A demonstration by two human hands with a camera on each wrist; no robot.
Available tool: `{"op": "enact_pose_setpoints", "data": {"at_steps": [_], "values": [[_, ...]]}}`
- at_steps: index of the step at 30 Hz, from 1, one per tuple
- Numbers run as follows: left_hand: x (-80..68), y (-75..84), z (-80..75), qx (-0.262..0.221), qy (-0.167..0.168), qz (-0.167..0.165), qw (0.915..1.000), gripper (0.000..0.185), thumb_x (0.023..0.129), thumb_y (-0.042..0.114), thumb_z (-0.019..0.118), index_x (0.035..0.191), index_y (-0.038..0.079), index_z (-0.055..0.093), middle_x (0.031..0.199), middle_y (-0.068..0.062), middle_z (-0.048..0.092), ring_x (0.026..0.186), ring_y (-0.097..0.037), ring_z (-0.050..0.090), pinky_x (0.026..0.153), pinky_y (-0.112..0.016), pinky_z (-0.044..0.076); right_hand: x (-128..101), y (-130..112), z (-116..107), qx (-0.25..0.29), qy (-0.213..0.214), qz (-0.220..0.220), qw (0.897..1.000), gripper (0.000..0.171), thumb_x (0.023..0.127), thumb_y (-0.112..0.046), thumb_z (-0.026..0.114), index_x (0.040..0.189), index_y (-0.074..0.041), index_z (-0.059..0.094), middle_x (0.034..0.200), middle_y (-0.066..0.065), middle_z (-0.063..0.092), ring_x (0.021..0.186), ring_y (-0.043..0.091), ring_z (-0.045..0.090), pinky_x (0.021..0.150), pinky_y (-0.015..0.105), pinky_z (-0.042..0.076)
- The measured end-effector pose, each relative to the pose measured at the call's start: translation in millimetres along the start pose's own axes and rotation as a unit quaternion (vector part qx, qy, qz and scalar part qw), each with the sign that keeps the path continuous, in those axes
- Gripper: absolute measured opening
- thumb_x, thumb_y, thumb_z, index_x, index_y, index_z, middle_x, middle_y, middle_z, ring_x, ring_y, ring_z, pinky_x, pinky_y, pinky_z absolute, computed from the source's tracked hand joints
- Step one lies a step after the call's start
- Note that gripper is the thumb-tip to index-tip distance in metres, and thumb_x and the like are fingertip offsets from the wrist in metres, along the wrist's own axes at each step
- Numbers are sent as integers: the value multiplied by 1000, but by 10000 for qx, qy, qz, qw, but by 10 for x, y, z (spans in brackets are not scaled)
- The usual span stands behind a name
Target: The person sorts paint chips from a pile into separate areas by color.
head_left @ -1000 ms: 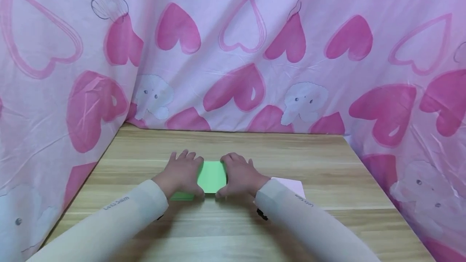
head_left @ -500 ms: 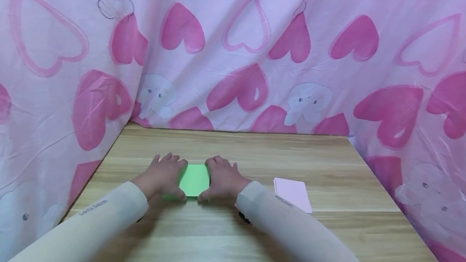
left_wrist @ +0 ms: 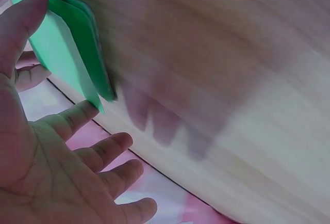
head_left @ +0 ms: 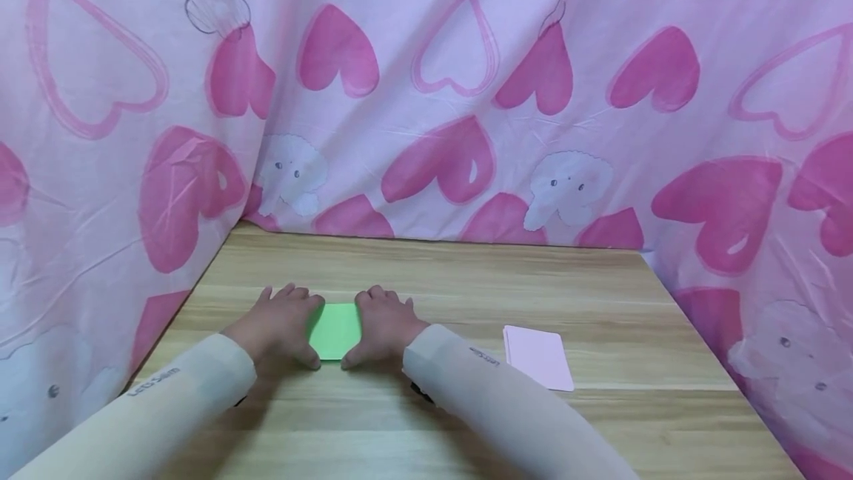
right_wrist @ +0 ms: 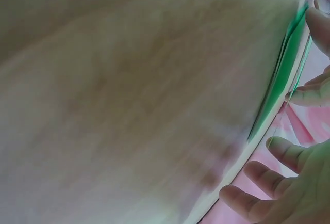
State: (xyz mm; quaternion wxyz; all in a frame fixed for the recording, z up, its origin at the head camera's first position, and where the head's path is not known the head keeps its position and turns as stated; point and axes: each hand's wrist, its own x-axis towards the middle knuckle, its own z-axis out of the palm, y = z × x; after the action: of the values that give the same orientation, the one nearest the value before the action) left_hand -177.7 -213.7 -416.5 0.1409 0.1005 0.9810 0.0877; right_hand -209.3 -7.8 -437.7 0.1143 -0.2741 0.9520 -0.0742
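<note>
I observe my left hand [head_left: 280,321] and right hand [head_left: 382,321], fingers spread, thumbs and forefingers gripping folded green paper [head_left: 335,330] near the table [head_left: 600,295]'s left edge.

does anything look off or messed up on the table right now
Nothing stands out. The green paper lies flat on the wooden table between the left hand and the right hand, which hold it by its side edges. In the wrist views its layers look evenly stacked. The pink paper lies flat off to the right, untouched.
</note>
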Motion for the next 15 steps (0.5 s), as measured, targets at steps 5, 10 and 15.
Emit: {"op": "enact_pose_setpoints", "data": {"at_steps": [5,10,15], "values": [[-1,-24,31,-73,-70,-59,9999,103,62,46,100,146,6,57,146,-25,56,146,-59,35,119,-80,16,12,-37,-10,-120,-81,-4,9999,89,68,-68,90,131,-18,55,113,-3,53,103,19,51,92,49,53],[-17,-28,52,-103,-18,-76,9999,103,63,43,100,147,5,55,147,-25,55,147,-58,35,120,-79,16,30,-48,-2,-171,-84,10,9998,87,67,-69,90,129,-18,56,111,-3,52,103,19,50,88,48,53],[-31,-42,72,-146,-77,-92,9998,105,65,42,99,149,2,53,148,-27,54,147,-59,34,120,-79,16,48,-59,28,-243,-121,29,9996,87,67,-71,89,129,-19,58,110,-3,52,103,19,51,87,48,54]]}}
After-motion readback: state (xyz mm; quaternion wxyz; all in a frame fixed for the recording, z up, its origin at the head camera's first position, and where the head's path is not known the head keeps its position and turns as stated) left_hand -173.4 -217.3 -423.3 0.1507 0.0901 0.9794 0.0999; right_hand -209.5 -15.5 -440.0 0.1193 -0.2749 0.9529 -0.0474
